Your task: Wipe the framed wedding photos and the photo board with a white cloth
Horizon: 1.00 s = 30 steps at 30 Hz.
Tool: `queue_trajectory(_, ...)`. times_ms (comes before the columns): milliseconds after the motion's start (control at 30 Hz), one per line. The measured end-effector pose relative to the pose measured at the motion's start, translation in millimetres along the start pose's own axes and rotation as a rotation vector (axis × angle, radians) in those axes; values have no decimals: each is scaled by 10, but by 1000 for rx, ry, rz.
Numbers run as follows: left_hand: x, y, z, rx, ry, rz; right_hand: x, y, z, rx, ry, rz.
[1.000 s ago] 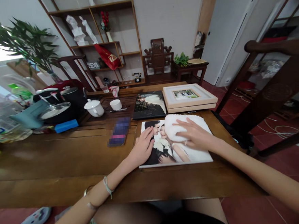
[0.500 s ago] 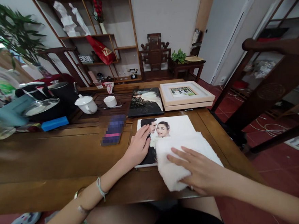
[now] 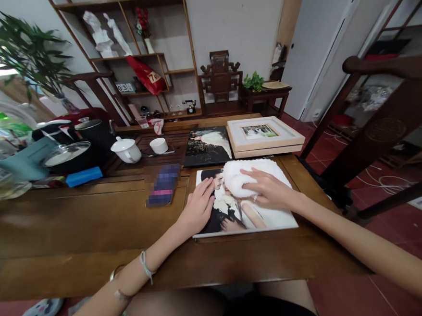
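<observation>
White cloth [image 3: 234,178] lies bunched on the upper middle of the photo album [image 3: 273,218], just right of the frame's centre, over the printed faces. My right grip [image 3: 267,190] lies on the cloth's right side, fingers spread flat and pointing left, pressing rather than pinching. My left grip [image 3: 198,209] rests open on the album's left edge. The album lies flat on the desk [image 3: 92,219], below a framed picture [image 3: 263,135].
</observation>
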<state>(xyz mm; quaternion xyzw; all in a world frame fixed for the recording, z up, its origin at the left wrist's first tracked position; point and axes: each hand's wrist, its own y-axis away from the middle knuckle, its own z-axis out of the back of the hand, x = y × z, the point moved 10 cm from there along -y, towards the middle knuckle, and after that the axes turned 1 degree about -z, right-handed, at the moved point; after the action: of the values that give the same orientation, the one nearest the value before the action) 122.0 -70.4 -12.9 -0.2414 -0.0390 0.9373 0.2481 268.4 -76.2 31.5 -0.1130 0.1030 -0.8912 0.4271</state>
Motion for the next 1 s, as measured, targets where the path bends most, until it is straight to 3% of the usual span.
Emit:
queue_trajectory(167,15,-5,-6,-19,3,1,769,361,-21,77,-80,148)
queue_trajectory(267,14,-7,-6,-25,13,-8,1015,499,-28,106,-111,169)
queue_trajectory(367,35,-5,-15,-14,32,-2,835,419,-65,119,-80,109)
queue_trajectory(533,71,0,15,-47,118,-40,168,-14,-41,74,51,-106)
queue_trajectory(600,81,-2,52,-77,163,-68,131,-144,-67,108,103,-143)
queue_trajectory(700,85,-21,116,-100,199,-102,443,-221,-149,179,165,-112)
queue_trajectory(867,106,-74,173,-54,206,-81,1349,-205,-257,162,215,45)
queue_trajectory(1000,116,-71,187,-49,213,-70,1608,-204,-307,113,238,63)
